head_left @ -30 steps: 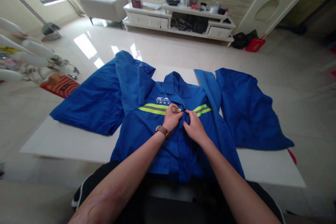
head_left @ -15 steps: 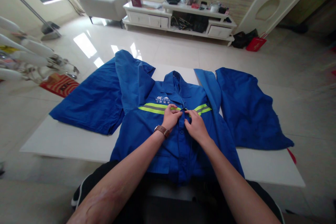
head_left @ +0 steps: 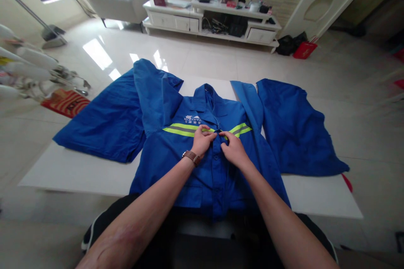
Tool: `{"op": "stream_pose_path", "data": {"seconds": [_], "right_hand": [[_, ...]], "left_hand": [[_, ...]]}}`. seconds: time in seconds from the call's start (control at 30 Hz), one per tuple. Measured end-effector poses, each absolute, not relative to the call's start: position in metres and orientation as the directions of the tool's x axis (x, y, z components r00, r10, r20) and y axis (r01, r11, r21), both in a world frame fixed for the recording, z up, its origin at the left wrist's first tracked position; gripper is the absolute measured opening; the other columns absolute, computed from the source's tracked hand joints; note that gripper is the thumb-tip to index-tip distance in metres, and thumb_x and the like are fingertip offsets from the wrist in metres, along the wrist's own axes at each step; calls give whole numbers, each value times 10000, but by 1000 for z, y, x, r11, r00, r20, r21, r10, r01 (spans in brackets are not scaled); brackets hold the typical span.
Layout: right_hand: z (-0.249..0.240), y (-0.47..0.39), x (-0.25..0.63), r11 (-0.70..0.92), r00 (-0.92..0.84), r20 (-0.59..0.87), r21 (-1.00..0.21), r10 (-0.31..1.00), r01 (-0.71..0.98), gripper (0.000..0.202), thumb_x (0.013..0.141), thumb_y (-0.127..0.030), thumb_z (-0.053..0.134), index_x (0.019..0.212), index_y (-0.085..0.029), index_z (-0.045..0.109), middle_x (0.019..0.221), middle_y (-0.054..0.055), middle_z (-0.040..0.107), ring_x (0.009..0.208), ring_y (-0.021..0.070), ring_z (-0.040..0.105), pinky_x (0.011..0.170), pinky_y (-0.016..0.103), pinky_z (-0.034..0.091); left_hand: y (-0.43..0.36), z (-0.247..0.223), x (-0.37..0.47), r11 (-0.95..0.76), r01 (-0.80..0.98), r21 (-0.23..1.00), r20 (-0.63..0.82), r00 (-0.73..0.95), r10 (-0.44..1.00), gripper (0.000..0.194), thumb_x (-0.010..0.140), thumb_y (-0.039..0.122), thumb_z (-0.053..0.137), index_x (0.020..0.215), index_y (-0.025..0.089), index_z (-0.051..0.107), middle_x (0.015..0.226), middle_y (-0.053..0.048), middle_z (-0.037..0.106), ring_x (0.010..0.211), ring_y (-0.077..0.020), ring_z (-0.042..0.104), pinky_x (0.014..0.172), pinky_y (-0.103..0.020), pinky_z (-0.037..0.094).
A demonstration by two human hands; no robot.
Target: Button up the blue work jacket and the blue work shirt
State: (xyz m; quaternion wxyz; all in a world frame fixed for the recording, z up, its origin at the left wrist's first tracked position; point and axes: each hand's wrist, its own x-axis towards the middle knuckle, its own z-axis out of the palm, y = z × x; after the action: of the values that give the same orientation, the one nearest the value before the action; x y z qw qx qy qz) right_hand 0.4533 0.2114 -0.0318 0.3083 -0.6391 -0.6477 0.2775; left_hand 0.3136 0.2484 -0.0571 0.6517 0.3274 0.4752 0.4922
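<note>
Your viewpoint has shifted a little since half a second ago, carrying the scene slightly left, while both hands stay at the same spot on the blue jacket (head_left: 160, 155), spread before you on the white table (head_left: 78, 174). Midway up the jacket, a button (head_left: 216, 157) shows on its placket (head_left: 216, 176). Just beyond, your left hand (head_left: 202, 139) has fingers drawn narrow; your right hand (head_left: 234, 148) has thumb and forefinger slightly parted; whether either pinches cloth, you can't tell. You seem to be working a fastening at the jacket's reflective band (head_left: 179, 129); the next move likely calls for steadying one edge while working the other. Beyond the jacket stands a white cabinet (head_left: 176, 21).
</note>
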Motion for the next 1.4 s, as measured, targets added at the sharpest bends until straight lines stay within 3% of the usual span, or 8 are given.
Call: {"op": "stream_pose_path", "data": {"seconds": [0.27, 0.63, 0.9, 1.2, 1.4], "right_hand": [[-36, 213, 455, -1, 6, 3, -816, 1000, 577, 464, 719, -84, 500, 1123, -184, 706, 1228, 91, 734, 1185, 239, 658, 1125, 446, 473], [-21, 204, 443, 107, -28, 118, -734, 993, 670, 440, 759, -67, 478, 1137, -175, 674, 1182, 106, 721, 1135, 250, 654, 1084, 440, 489], [-16, 198, 442, 173, -100, 149, -640, 984, 749, 377, 818, -72, 462, 1108, -165, 683, 1132, 125, 699, 1097, 254, 641, 1012, 406, 504], [-15, 196, 443, 216, -134, 174, -650, 976, 729, 330, 829, -100, 468, 1061, -182, 689, 1062, 105, 702, 1038, 249, 649, 963, 405, 514], [-15, 196, 444, 202, -119, 171, -646, 978, 736, 315, 835, -115, 480, 1060, -182, 691, 1055, 109, 708, 1029, 255, 653, 957, 415, 517]], "left_hand": [[249, -57, 311, 276, -291, 916, -269, 66, 961, 472, 615, 243, 843, 922, 222, 486, 652, 40, 685, 576, -109, 611, 564, -210, 418], [251, -49, 313, 278, -346, 896, -282, 41, 959, 479, 585, 116, 756, 935, 230, 449, 688, 68, 641, 598, -90, 592, 580, -190, 412], [251, -51, 316, 203, -297, 933, -217, -14, 976, 404, 596, 124, 767, 853, 220, 470, 683, 63, 627, 631, -101, 602, 625, -201, 439], [251, -52, 315, 174, -286, 942, -192, -35, 981, 372, 660, 270, 810, 828, 216, 483, 616, 90, 565, 557, -83, 543, 565, -196, 380], [251, -44, 313, 248, -278, 928, -253, 18, 967, 442, 589, 152, 777, 933, 213, 505, 653, 71, 626, 575, -94, 567, 568, -203, 393]]}}
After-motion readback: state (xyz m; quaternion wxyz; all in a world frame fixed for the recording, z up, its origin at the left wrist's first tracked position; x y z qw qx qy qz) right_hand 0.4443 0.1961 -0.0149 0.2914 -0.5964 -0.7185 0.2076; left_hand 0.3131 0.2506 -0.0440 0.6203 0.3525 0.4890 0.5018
